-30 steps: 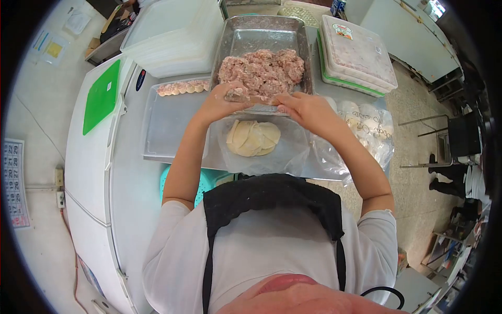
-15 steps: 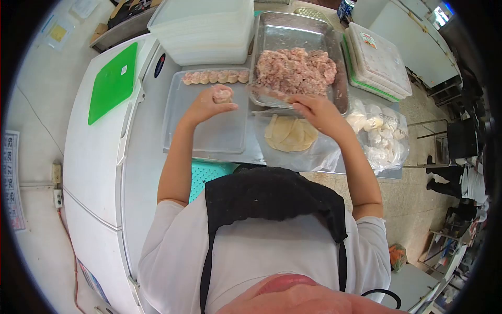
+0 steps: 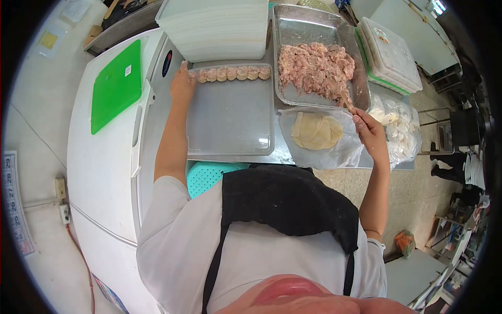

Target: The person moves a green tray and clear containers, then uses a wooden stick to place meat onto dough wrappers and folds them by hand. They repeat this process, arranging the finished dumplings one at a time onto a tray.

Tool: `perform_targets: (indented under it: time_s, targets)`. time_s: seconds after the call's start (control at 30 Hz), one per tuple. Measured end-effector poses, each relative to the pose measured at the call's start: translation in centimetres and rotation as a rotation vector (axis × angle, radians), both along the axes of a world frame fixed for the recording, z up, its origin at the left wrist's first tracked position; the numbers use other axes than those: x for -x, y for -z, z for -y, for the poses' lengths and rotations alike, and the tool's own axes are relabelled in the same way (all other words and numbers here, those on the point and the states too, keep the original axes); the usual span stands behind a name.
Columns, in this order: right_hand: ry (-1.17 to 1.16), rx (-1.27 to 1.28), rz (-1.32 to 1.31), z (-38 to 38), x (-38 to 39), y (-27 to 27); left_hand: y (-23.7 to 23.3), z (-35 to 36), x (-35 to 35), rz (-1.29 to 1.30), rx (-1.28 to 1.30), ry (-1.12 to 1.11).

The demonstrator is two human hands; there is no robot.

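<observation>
Dumplings (image 3: 230,73) sit in a single row along the far edge of the clear plastic tray (image 3: 230,125). Our left hand (image 3: 182,85) is at the row's left end, fingers curled down over the tray's far-left corner. Whether that grip has a dumpling in it or merely rests on the rim, we cannot tell. From that grip the row runs straight off to the right, its long axis crosswise to our forearm. The pieces touch one another, pale wrappers gathered round pinkish tops.

Our right hand (image 3: 370,131) is well apart, beyond the tray's right side. Its grip is closed round the handle of a thin wooden spatula (image 3: 346,99), whose blade angles away and leftwards to the minced filling (image 3: 316,65) in the steel pan (image 3: 293,26). Just left of that grip lies a fanned stack of round wrappers (image 3: 316,131) on a plastic bag (image 3: 334,157).

So we judge the left hand the nearer one to the dumplings, and the right nearer to filling and wrappers. Beyond the left grip stands a stack of white containers (image 3: 214,29), and further left lies a green cutting board (image 3: 116,86).
</observation>
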State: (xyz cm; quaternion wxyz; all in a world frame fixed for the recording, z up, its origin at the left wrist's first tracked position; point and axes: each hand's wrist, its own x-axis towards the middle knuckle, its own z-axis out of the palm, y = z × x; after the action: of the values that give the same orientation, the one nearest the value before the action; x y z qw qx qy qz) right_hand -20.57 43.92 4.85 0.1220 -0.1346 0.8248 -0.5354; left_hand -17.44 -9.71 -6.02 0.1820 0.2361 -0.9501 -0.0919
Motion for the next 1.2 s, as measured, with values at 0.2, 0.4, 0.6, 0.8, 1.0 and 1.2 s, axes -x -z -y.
perform_targets:
  time_s: [0.2, 0.4, 0.6, 0.8, 1.0, 1.2]
  targets:
    - [0.044, -0.007, 0.061, 0.3, -0.8, -0.2, 1.1, 1.2, 1.8, 0.147, -0.063, 0.072]
    - [-0.074, -0.028, -0.049, 0.2, 0.7, 1.5, 2.0, 2.1, 1.9, 0.036, -0.147, 0.113]
    - [-0.323, -0.504, -0.402, -1.8, 6.8, 0.6, 3.9, 1.6, 1.6, 0.018, -0.069, 0.113]
    - [-0.285, -1.112, -0.832, -4.9, 13.7, -1.9, -5.8, -14.0, -0.8, -0.240, -0.059, 0.393]
    - [-0.491, -0.883, -1.031, -3.5, 13.1, 6.1, -7.3, -27.3, -0.3, -0.282, -0.215, 0.509]
    - [-0.673, -0.797, -0.988, -5.5, 13.7, 1.2, -3.9, -33.3, -1.0, -0.136, -0.429, 0.497]
